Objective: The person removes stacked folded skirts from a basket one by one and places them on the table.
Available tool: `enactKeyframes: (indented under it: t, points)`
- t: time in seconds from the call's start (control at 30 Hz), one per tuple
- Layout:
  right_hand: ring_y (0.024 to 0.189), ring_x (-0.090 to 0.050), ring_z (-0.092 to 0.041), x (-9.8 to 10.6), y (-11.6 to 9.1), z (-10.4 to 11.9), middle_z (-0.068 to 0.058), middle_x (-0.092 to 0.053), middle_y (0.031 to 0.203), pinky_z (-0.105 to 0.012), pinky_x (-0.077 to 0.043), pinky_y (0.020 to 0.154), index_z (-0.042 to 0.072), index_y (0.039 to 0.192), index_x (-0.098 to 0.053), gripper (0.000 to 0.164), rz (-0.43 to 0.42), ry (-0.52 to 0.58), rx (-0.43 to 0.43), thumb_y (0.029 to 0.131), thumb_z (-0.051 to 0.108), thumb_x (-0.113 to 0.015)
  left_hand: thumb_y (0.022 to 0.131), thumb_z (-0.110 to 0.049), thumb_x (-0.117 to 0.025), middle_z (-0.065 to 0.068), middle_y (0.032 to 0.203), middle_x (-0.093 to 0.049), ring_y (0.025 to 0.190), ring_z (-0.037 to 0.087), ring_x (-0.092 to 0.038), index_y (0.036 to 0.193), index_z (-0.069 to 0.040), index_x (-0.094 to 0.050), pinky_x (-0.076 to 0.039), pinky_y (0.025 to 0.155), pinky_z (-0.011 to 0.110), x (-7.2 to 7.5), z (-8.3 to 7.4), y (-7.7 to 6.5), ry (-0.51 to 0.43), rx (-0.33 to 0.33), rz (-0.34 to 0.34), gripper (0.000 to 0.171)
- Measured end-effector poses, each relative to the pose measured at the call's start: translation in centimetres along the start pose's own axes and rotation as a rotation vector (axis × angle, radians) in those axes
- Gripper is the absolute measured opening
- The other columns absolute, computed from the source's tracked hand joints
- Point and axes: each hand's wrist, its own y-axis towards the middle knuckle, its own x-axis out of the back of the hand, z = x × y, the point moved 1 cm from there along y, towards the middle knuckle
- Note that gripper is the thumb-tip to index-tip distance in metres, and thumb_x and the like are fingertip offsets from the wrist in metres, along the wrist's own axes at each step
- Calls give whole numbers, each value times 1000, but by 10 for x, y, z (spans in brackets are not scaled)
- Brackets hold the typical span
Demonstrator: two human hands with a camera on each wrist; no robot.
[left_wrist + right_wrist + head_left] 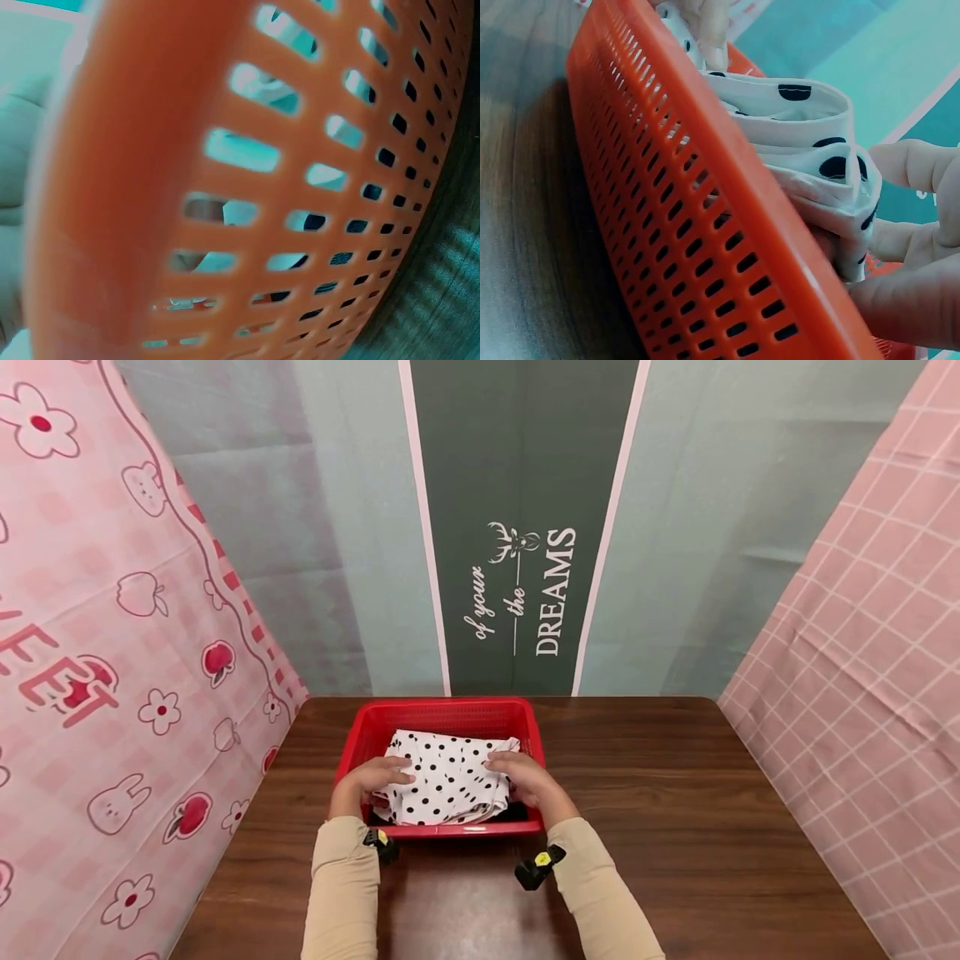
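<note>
A folded white cloth with black polka dots [450, 781] lies in the red plastic basket [467, 832], its layers stacked and showing at the near edge. My left hand [372, 777] holds the cloth's left side, fingers over its top. On the opposite side my right hand [529, 779] grips the right edge. In the right wrist view the folded layers [817, 161] rise above the basket's rim, with fingers and thumb of the right hand [919, 247] around their end. The basket's slotted wall [135, 165] hides most of the left hand in the left wrist view.
Something black [514, 812] shows beneath the cloth inside the basket. The basket stands on a brown wooden table [645, 827], near its back edge. Behind hangs a grey-green curtain [517, 460] with lettering; pink patterned curtains [862, 635] flank both sides.
</note>
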Motion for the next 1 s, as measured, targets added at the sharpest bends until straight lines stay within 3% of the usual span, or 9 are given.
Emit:
enactKeyframes:
  t: [0.13,0.3,0.57,0.67,0.8,1.0]
  points:
    - [94,-57,-23,-3,0,-3,-22,-53,120,-42,-49,81,-10,128,-46,43,6,-22,20,90,8,-55,82,-20,-69,23,127,-47,107,36,-48,128,1,-53,-51,67,44,-1,2,-2,-30,15,4,53]
    - [84,-58,-19,-2,0,-6,-18,-59,107,-35,-50,76,-12,127,-47,48,-2,-150,73,84,4,-61,83,-13,-67,24,126,-48,108,37,-48,128,5,-51,-52,67,46,-5,5,-1,-55,24,-44,51]
    - [103,-48,-28,5,1,-5,-25,-49,125,-38,-45,84,-11,125,-51,53,-45,-278,244,77,0,-69,86,-11,-65,20,123,-49,85,31,-60,131,2,-49,-52,61,52,-6,3,-11,-153,-28,-64,50]
    - [101,-49,-28,7,-2,-2,-22,-50,124,-37,-47,80,-8,126,-52,53,-65,-285,261,76,-1,-69,83,-9,-67,21,124,-49,91,29,-58,128,3,-52,-51,71,48,-5,-1,-14,-86,-117,-100,49]
    - [98,-50,-27,9,-7,3,-20,-49,127,-35,-48,76,-6,128,-51,56,-65,-274,294,76,-2,-69,79,-8,-71,20,125,-52,107,28,-48,123,2,-57,-44,84,42,-4,-5,-18,38,-200,-204,47]
    - [107,-45,-29,13,-14,6,-20,-45,132,-38,-44,85,-3,131,-50,58,-72,-268,332,76,-3,-67,77,-4,-72,17,123,-54,104,27,-48,123,-1,-59,-45,78,36,-8,-7,-22,-3,-197,-280,48]
